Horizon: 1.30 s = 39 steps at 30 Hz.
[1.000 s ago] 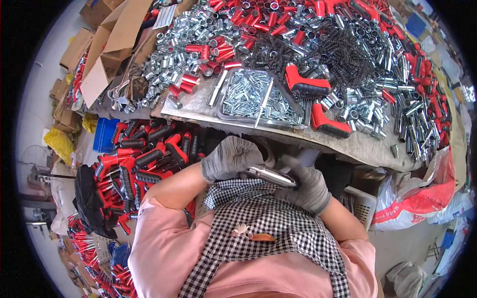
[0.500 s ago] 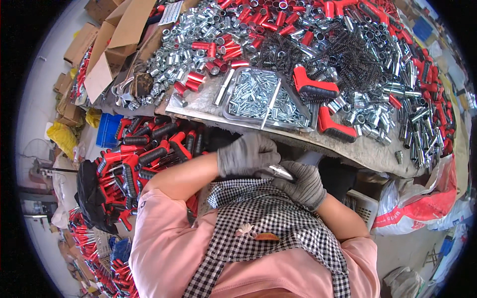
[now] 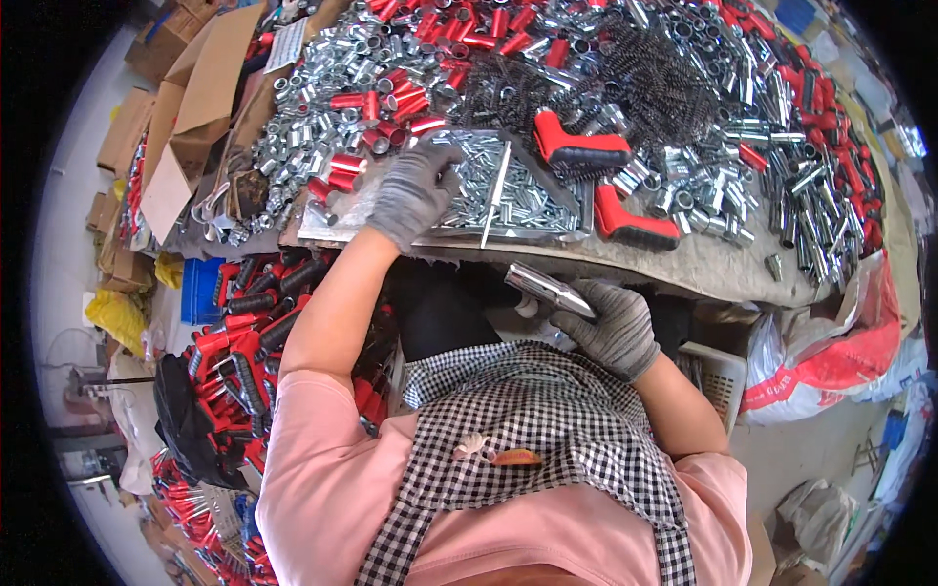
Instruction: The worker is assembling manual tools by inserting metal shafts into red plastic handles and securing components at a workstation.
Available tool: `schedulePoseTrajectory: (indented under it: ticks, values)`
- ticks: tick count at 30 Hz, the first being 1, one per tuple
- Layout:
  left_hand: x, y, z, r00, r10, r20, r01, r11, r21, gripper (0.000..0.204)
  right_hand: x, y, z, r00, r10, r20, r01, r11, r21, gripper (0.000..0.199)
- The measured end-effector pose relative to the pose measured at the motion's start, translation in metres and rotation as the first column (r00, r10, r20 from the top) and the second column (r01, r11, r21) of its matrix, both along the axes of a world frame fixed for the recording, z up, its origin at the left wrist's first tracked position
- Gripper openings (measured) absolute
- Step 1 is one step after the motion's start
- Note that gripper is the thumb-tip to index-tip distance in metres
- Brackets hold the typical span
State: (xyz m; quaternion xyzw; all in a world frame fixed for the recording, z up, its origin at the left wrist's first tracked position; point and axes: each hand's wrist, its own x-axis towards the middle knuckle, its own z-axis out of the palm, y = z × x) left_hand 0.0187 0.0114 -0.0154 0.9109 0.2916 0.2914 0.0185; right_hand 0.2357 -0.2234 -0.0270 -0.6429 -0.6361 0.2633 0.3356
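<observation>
My gloved left hand reaches over the left end of a clear plastic tray on the bench. Its fingers are curled; whatever they may hold is hidden. Small silvery pins fill the tray, and a thin bright rod lies across them. In front of the bench edge, my gloved right hand is closed on a shiny metal tube, tilted up to the left. Below the tube shows a rounded pale metal part. Right of the tray lie two red-and-black pistol-shaped handles.
Piles of metal sockets, red sleeves and black springs cover the bench. More red-and-black handles are heaped below left, near a blue bin. A red-and-white sack stands at right.
My left hand has left the right hand and moved up and left to the tray. The right hand keeps the tube, now farther out from the apron. The whole view has shifted slightly.
</observation>
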Motion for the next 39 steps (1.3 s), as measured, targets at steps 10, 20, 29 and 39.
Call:
schedulePoseTrajectory:
  ticks: [10, 20, 29, 39]
  values:
    - [0.013, -0.118, 0.012, 0.852, -0.421, 0.312, 0.513, 0.793, -0.329, 0.012, -0.003, 0.002, 0.004, 0.996, 0.091, 0.005, -0.091, 0.996, -0.012, 0.039]
    - [0.021, -0.134, 0.017, 0.901, -0.412, -0.139, 0.374, 0.897, -0.234, 0.02, -0.005, -0.002, 0.003, 0.935, 0.071, 0.348, -0.165, 0.955, 0.248, 0.043]
    - [0.009, -0.132, 0.018, 0.918, -0.394, 0.052, 0.289, 0.571, -0.769, 0.033, -0.008, -0.014, 0.012, 0.935, 0.131, 0.329, -0.246, 0.908, 0.338, 0.048]
    - [0.008, -0.14, -0.004, 0.831, -0.497, 0.25, 0.491, 0.445, -0.749, 0.03, -0.005, -0.021, 0.003, 0.951, 0.102, 0.291, -0.227, 0.868, 0.441, 0.032]
